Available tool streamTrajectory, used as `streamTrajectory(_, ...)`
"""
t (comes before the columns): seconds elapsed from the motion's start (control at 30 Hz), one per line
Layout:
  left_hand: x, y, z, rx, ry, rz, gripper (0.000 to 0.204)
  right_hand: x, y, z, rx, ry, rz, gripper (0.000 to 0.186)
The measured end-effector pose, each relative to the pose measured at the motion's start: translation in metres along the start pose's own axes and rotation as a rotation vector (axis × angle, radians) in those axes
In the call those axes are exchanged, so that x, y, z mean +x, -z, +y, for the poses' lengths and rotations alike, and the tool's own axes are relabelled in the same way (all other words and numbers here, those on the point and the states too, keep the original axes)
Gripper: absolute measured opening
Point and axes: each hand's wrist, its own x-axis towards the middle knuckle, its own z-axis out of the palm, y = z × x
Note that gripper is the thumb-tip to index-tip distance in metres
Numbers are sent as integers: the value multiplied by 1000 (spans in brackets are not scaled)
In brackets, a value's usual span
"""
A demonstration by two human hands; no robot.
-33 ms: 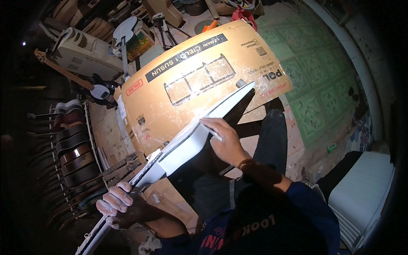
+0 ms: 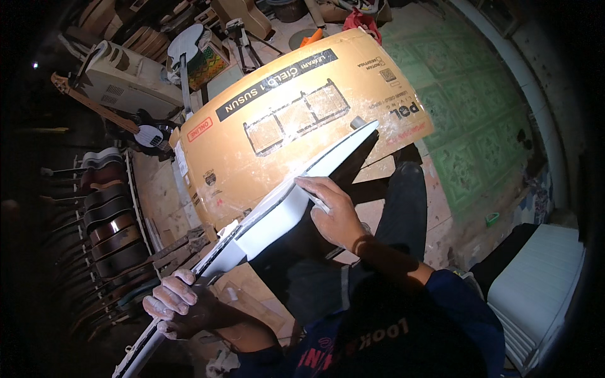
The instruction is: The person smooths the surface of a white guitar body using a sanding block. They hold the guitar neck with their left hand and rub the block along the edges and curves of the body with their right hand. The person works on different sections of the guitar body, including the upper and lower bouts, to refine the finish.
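Observation:
A white guitar (image 2: 275, 222) with a dull, pale finish is tipped on its edge and slants from the lower left to the middle. My left hand (image 2: 173, 299), dusted white, wraps round its neck. At the inward curve of the body's side, my right hand (image 2: 331, 211) presses with bent fingers. A thin pale edge shows under those fingers; what it is I cannot make out. The far end of the body lies over a printed cardboard sheet (image 2: 220, 173). Next to that end is a small grey cylinder (image 2: 358, 122) on the cardboard.
Several guitar bodies hang in a rack (image 2: 107, 220) at the left. A dark electric guitar (image 2: 150, 136) leans near a beige appliance (image 2: 129, 79); another pale guitar (image 2: 186, 44) stands behind. Green floor tiles (image 2: 466, 120) and a white padded seat (image 2: 535, 290) are at the right.
My right hand has shifted very slightly against the guitar's side. The left hand and the guitar look unmoved.

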Motion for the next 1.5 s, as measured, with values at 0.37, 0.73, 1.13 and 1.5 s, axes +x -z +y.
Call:
streamTrajectory(0.37, -4, 0, 3, 37, 9, -83, 25, 1, 7, -9, 13, -69, -30, 58)
streamTrajectory(0.73, -5, 5, 7, 29, 24, -157, 26, -12, 4, -17, 5, 69, -42, 55)
streamTrajectory(1.13, -6, 4, 8, 5, 16, -173, 23, -4, 10, -24, 85, -1, -101, 38)
streamTrajectory(1.5, -5, 14, 5, -31, 14, -248, 23, -11, 13, -38, -52, 173, -113, 42)
